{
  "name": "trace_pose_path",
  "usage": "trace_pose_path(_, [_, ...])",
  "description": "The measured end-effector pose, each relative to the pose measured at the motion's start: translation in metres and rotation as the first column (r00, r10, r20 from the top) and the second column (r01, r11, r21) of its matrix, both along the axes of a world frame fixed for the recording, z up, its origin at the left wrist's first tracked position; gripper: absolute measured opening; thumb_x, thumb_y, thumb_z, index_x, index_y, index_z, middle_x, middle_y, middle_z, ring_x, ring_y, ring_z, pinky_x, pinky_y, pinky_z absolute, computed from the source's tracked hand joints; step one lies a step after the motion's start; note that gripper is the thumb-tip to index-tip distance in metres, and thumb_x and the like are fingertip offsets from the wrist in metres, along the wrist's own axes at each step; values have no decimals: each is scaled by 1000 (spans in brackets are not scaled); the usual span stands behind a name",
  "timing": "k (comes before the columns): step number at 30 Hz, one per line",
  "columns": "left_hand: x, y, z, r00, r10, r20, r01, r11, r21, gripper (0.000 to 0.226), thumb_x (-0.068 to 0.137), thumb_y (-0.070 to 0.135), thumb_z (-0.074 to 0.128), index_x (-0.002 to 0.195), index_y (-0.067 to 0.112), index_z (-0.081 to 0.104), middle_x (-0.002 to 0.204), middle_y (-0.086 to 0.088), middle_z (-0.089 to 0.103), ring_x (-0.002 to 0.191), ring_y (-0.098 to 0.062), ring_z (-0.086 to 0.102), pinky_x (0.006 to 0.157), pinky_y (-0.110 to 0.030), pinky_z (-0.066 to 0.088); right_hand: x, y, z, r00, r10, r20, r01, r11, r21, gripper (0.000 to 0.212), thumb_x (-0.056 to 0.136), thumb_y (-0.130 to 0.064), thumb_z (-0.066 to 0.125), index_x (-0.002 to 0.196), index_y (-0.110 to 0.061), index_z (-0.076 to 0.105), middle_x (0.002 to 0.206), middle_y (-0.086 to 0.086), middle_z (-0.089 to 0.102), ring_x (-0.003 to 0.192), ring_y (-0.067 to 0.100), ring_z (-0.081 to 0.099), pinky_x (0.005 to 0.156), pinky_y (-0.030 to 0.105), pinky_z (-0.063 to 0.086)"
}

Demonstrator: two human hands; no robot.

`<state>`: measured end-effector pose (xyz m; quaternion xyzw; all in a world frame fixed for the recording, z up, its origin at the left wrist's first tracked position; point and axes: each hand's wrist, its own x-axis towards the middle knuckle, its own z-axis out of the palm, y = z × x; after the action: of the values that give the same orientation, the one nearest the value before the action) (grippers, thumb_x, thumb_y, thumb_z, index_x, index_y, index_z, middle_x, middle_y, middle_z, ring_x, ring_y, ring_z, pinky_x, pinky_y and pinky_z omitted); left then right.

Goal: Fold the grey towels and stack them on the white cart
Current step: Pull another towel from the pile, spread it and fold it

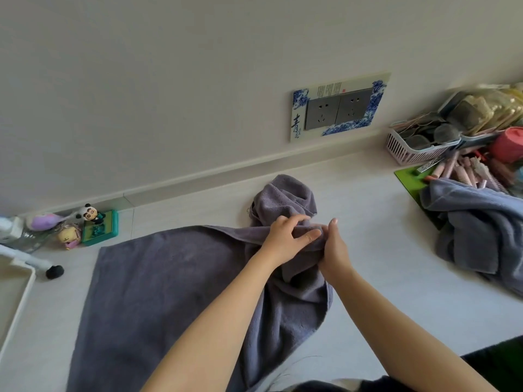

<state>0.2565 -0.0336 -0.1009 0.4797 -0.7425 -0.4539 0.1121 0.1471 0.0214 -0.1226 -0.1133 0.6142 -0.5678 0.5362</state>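
A white wall plaque with blue wave pattern (338, 107), framing two grey sockets, bears a large black Chinese character "青" at its lower left. Smaller characters beneath it and fine print along its top are too small to read.

Double wall socket (338, 112) with blue-patterned surround, panda figurine (91, 213), pink basket (416, 148), green mat (410, 182)
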Motion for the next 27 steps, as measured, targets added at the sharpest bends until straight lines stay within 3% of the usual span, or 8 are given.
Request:
trace_pose_path(5, [16,0,16,987,137,-87,-150,974,-168,19,85,39,65,96,23,66,106,-1,53,98,-16,56,88,-27,46,4,0,19,999,-29,-20,26,987,-161,57,100,-46,25,87,-10,68,92,17,68,94,26,62,86,36,47])
trace_pose_path(8, [38,5,28,938,253,-236,-252,967,32,14,92,36,57,84,24,59,94,2,57,90,-14,54,78,-25,43,13,-1,32,998,-25,-63,12,979,-205,54,100,-43,26,91,-11,68,93,12,68,91,22,63,82,33,49])
trace_pose_path(11, [72,11,37,638,655,-405,-533,755,382,22,97,34,46,85,20,57,91,2,60,90,-15,55,80,-28,44,32,-7,47,965,8,-263,-62,978,-198,46,100,-39,29,98,-15,67,98,6,66,84,19,60,82,34,49])
trace_pose_path(14, [108,12,33,448,854,-264,-790,516,331,28,99,29,36,99,9,56,101,-5,58,94,-21,53,83,-33,42,43,-11,36,809,130,-573,-172,985,-20,35,98,-34,36,114,-16,61,117,7,54,114,23,48,99,37,38])
trace_pose_path(18, [155,21,10,555,827,90,-829,539,150,32,97,25,34,111,3,54,115,-15,59,107,-34,54,90,-39,43,62,-4,3,801,351,-486,-185,915,358,50,96,-44,38,139,-19,38,139,20,35,124,36,40,103,43,36])
trace_pose_path(22, [167,33,6,699,704,130,-700,710,-80,28,94,31,42,108,18,62,121,-4,58,113,-25,52,99,-44,39,89,7,-10,914,353,-202,-289,913,288,54,95,-50,38,140,-20,31,133,9,43,113,31,51,73,40,52])
trace_pose_path(25, [157,38,3,884,467,40,-449,869,-208,34,94,38,49,125,29,58,136,6,49,130,-12,41,112,-42,25,103,13,-9,903,378,-204,-327,913,244,44,98,-45,35,134,-19,37,121,6,46,109,27,52,81,43,52])
trace_pose_path(27, [146,38,-2,950,293,107,-269,943,-198,39,91,47,53,128,34,56,142,7,45,135,-11,35,113,-39,21,102,17,-8,915,375,-151,-341,917,207,36,99,-42,35,122,-17,47,109,4,53,98,22,55,79,36,50])
